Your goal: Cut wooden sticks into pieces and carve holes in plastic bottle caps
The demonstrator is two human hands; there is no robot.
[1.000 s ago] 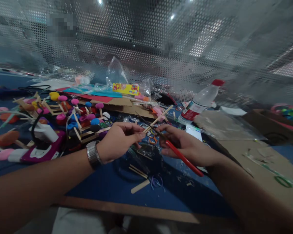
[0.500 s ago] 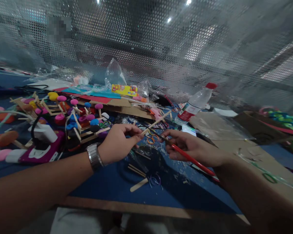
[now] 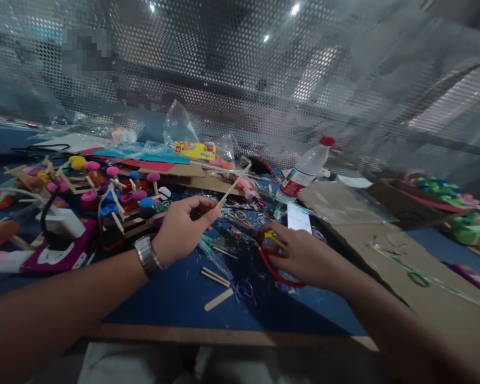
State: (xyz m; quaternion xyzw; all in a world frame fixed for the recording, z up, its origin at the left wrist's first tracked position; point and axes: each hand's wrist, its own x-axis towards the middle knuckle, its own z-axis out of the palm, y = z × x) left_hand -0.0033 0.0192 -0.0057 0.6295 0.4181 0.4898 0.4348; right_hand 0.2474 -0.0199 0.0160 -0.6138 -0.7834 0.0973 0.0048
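Observation:
My left hand (image 3: 186, 226), with a metal-band watch on its wrist, pinches a thin wooden stick (image 3: 229, 194) between thumb and fingers. The stick slants up to the right. Low over the blue tabletop, my right hand (image 3: 300, 253) is closed on scissors (image 3: 269, 261) with red and yellow handles. Their dark blades point left, below the stick and apart from it; the blade tips blur into the clutter. Between the hands lie small rubber bands (image 3: 240, 215) and scraps. Nearer me are short sticks (image 3: 216, 277), a flat craft stick (image 3: 218, 300) and purple bands (image 3: 245, 290).
Wooden-stick models with coloured clay (image 3: 112, 202) crowd the left, beside a purple power strip (image 3: 62, 245). A red-capped bottle (image 3: 306, 168) stands behind my right hand. Cardboard (image 3: 356, 240) and an open box (image 3: 404, 205) lie right. A perforated metal screen (image 3: 232, 80) rises behind.
The scissors have come down and away from the stick, their handles now turned and spread lower over the table. My left hand still keeps the stick. The whole view has shifted slightly.

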